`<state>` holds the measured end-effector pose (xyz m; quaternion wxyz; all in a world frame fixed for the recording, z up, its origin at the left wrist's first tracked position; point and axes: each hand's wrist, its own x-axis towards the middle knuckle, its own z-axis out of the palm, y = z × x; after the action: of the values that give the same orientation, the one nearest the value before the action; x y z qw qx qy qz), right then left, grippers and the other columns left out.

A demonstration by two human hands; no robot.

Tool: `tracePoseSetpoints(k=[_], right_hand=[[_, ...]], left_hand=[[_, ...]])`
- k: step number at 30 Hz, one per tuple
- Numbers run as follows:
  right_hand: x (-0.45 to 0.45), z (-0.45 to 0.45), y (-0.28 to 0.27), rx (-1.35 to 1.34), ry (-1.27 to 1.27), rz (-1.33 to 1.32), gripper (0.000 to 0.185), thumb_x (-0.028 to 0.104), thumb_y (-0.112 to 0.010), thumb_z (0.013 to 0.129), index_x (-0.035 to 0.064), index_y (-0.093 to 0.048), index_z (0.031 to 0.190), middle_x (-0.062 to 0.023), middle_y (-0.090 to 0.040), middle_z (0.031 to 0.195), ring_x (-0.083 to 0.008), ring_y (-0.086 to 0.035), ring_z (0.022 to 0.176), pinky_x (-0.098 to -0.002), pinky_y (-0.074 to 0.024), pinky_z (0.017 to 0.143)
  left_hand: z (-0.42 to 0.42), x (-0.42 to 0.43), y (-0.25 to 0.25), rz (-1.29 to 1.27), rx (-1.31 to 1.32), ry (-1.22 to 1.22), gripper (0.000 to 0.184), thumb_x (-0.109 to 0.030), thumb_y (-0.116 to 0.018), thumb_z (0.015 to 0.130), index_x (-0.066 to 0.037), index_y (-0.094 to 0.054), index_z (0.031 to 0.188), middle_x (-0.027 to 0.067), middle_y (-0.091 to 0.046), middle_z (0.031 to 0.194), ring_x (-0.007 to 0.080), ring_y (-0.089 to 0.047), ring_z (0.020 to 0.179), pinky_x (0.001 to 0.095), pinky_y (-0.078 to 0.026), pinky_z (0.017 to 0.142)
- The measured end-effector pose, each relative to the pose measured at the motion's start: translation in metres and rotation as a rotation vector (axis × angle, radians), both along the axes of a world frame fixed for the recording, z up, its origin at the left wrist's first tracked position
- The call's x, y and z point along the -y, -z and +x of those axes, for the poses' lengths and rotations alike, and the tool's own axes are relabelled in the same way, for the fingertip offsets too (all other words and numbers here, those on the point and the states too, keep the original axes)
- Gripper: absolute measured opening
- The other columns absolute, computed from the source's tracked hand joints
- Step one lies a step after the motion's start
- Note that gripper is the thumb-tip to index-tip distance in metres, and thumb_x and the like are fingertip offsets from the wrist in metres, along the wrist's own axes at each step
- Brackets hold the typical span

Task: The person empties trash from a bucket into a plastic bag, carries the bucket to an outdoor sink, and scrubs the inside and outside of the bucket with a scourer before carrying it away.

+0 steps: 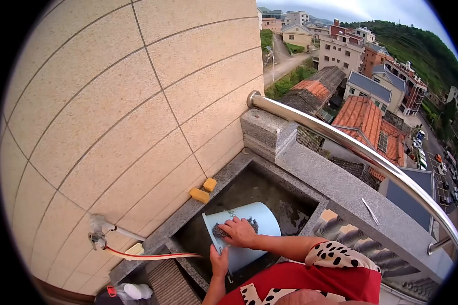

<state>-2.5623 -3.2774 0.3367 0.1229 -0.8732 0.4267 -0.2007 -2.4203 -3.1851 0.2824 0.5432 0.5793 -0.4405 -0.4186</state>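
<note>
A light blue bucket (262,216) lies tipped on its side in a stone sink (318,209), its open end toward the wall. My left hand (219,261) grips the bucket's rim at the near side, fingers partly hidden. On the bucket's upturned side, my right hand (240,233) presses a dark grey steel wool scrubber (220,231), which shows on both sides of the fingers. Murky water (249,185) stands in the sink around the bucket.
Two yellow sponges (199,195) sit on the sink's wall-side ledge. A tap (97,236) feeds a striped hose (152,255) into the sink. A ribbed washboard slab (172,282) and a white bottle (137,291) are at lower left. A steel railing (351,142) tops the stone parapet (320,170).
</note>
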Motion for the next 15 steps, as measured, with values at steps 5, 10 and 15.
tracePoseSetpoints(k=[5, 10, 15], right_hand=[[0.095, -0.063, 0.043, -0.37, 0.4, 0.326, 0.045, 0.047, -0.054, 0.083, 0.0149, -0.062, 0.113, -0.0086, -0.06, 0.112, -0.0293, -0.051, 0.109, -0.0439, -0.0461, 0.083], [0.068, -0.039, 0.031, -0.27, 0.274, 0.231, 0.043, 0.045, -0.056, 0.083, 0.0158, -0.061, 0.115, -0.009, -0.06, 0.109, -0.0294, -0.051, 0.109, -0.0453, -0.0448, 0.084], [0.008, 0.016, 0.011, 0.012, -0.031, 0.01, 0.042, 0.038, -0.063, 0.078, 0.0163, -0.059, 0.114, -0.0061, -0.059, 0.098, -0.0274, -0.053, 0.099, -0.0431, -0.0449, 0.077]], left_hand=[[0.005, -0.026, 0.021, 0.045, -0.087, 0.053, 0.041, -0.014, -0.063, 0.084, 0.002, -0.046, 0.117, 0.0111, -0.061, 0.102, 0.0159, -0.057, 0.09, 0.0306, -0.046, 0.082], [0.014, -0.037, 0.025, 0.134, 0.06, 0.108, 0.044, -0.013, -0.064, 0.083, 0.0, -0.046, 0.121, 0.0088, -0.061, 0.104, 0.0152, -0.057, 0.092, 0.0311, -0.046, 0.083], [0.028, -0.052, 0.051, 0.247, -0.059, 0.19, 0.047, -0.013, -0.066, 0.083, -0.001, -0.046, 0.123, 0.0075, -0.061, 0.107, 0.0147, -0.057, 0.094, 0.0304, -0.046, 0.085]])
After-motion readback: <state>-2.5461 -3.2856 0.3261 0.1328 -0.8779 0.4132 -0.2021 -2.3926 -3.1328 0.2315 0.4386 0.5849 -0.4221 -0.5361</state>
